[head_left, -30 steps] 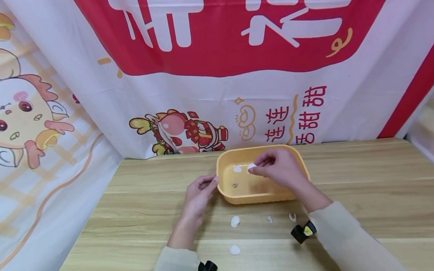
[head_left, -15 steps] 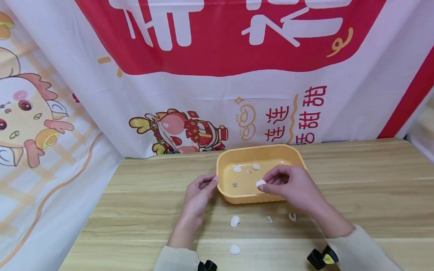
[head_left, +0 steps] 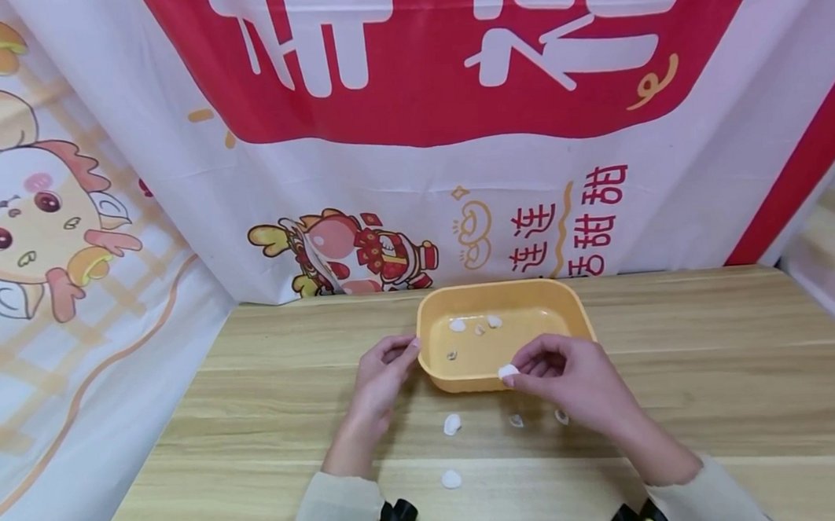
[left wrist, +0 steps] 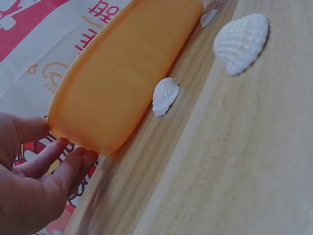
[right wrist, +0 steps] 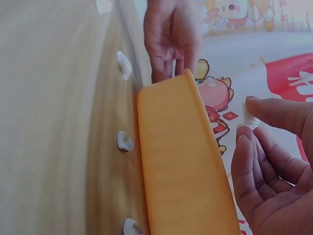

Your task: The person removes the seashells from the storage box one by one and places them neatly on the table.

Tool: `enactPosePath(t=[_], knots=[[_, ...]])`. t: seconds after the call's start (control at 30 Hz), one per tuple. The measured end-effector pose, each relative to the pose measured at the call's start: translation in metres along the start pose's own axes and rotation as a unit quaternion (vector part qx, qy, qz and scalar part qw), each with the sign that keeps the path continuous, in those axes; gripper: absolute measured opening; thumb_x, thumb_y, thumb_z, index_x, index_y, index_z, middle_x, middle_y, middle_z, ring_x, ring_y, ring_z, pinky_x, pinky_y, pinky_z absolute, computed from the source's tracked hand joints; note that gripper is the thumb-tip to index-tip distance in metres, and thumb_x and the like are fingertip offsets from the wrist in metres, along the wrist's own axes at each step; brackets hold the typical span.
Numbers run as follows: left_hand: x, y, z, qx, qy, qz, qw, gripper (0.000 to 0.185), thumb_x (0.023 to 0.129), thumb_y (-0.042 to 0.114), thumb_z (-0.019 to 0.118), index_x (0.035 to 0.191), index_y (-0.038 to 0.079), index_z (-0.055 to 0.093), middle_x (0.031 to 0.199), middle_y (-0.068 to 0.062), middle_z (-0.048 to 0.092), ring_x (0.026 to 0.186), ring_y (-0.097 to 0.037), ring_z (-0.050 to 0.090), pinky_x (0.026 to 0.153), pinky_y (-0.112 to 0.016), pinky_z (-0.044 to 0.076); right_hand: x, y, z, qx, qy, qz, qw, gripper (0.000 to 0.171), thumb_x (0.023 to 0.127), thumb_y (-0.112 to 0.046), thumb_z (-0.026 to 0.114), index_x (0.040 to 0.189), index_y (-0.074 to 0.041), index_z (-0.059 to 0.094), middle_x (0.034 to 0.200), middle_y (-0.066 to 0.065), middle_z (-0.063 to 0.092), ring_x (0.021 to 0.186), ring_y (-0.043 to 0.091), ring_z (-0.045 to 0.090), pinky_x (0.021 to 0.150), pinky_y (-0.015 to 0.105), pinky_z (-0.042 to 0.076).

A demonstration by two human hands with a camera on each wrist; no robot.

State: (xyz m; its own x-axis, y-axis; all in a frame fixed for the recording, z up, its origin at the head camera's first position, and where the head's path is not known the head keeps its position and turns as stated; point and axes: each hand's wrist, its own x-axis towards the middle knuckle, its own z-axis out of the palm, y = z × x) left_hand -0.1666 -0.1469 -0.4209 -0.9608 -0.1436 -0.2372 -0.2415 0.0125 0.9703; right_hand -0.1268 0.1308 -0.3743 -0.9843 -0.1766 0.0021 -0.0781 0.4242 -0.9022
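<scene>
The right hand (head_left: pixel 572 378) is pinching a small white seashell (head_left: pixel 508 371) between thumb and fingertips, just above the near rim of the orange plastic tray (head_left: pixel 584 322), a little below the middle of the head view. The shell is probably very light, rigid and brittle, with a ribbed back that gives some purchase, so a gentle fingertip pinch across its edges looks safer than a squeeze. The left hand (head_left: pixel 384 372) is resting its loosely curled fingers against the tray's left corner, touching the wall rather than clasping it. The tray looks light and smooth and could slide on the wooden table (head_left: pixel 714 371). Several shells (head_left: pixel 474 324) are lying inside the tray, and four more (head_left: pixel 452 425) are lying on the table near its front wall.
</scene>
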Motion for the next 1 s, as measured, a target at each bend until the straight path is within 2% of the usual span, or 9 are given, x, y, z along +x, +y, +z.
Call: enactPosePath(t=[0.27,0.47,0.63,0.87,1.0], knots=[[0.000,-0.001,0.001,-0.003,-0.004,0.004,1.0000,0.033,0.104,0.023,0.073,0.133,0.006,0.070,0.133,-0.013,0.068,0.114,-0.021,0.065,0.105,-0.038,0.056,-0.019,0.009,0.004,-0.020,-0.010,-0.018,1.000,0.026,0.083,-0.026,0.095,0.096,-0.012,0.077,0.084,0.002,0.073,0.076,0.014,0.066,0.064,0.023,0.060],[0.000,0.000,0.001,-0.003,0.001,0.002,1.0000,0.033,0.104,0.025,0.073,0.133,0.008,0.070,0.132,-0.012,0.068,0.115,-0.022,0.064,0.106,-0.039,0.055,-0.027,0.015,0.004,-0.026,-0.018,0.004,0.999,0.026,0.082,-0.026,0.095,0.094,-0.013,0.076,0.084,0.001,0.073,0.076,0.015,0.066,0.064,0.023,0.060],[0.000,-0.002,0.001,-0.002,0.001,0.002,1.0000,0.034,0.105,0.026,0.073,0.133,0.008,0.070,0.132,-0.011,0.068,0.116,-0.022,0.064,0.107,-0.040,0.055,-0.033,0.027,0.005,-0.030,-0.049,0.021,0.998,0.027,0.082,-0.029,0.095,0.094,-0.014,0.076,0.084,0.000,0.072,0.076,0.015,0.066,0.063,0.024,0.059],[-0.001,0.000,0.001,-0.002,0.001,0.006,1.0000,0.035,0.104,0.027,0.074,0.133,0.007,0.070,0.132,-0.012,0.068,0.116,-0.021,0.063,0.107,-0.039,0.055,-0.040,0.041,0.008,-0.013,-0.111,0.022,0.993,0.026,0.083,-0.027,0.094,0.092,-0.011,0.075,0.081,0.003,0.071,0.069,0.014,0.065,0.053,0.027,0.059],[0.000,0.001,0.002,-0.003,0.000,0.005,1.0000,0.035,0.104,0.027,0.074,0.133,0.007,0.070,0.133,-0.012,0.068,0.117,-0.021,0.064,0.108,-0.039,0.055,-0.042,0.043,0.010,-0.026,-0.128,0.007,0.991,0.026,0.081,-0.025,0.095,0.090,-0.011,0.074,0.078,0.000,0.069,0.069,0.011,0.063,0.055,0.024,0.057]])
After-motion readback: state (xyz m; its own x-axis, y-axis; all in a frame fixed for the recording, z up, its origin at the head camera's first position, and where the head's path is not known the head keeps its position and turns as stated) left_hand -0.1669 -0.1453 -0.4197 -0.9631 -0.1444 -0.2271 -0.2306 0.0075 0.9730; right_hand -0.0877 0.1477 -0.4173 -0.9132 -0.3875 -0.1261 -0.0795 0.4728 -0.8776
